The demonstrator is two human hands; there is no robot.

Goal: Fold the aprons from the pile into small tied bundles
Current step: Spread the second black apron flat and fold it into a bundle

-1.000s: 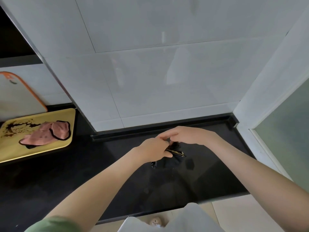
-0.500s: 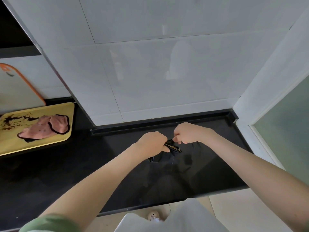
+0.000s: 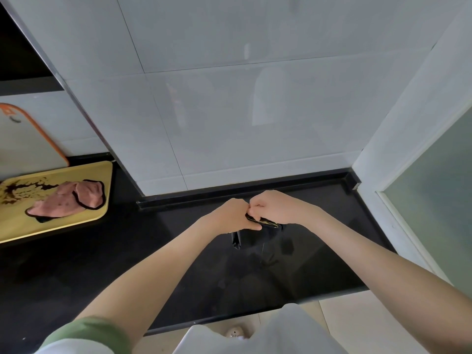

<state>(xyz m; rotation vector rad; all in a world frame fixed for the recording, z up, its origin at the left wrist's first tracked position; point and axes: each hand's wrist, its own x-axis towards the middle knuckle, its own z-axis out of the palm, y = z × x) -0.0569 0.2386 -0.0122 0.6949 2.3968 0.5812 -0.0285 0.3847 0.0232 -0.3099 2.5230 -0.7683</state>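
A small black apron bundle with a thin gold-edged strap lies on the black countertop near the back wall. My left hand grips its upper left part, fingers curled. My right hand pinches the strap at the bundle's top, knuckles touching the left hand. Most of the bundle is hard to tell from the dark counter. A pink apron with black trim lies crumpled on a yellow board at far left.
The yellow cutting board sits at the left on the counter, with a white orange-rimmed board leaning behind it. White tiled wall stands right behind my hands. A frosted glass panel borders the counter on the right.
My two hands have come together over the black bundle; the right hand moved left until its knuckles met the left hand, still holding the strap.
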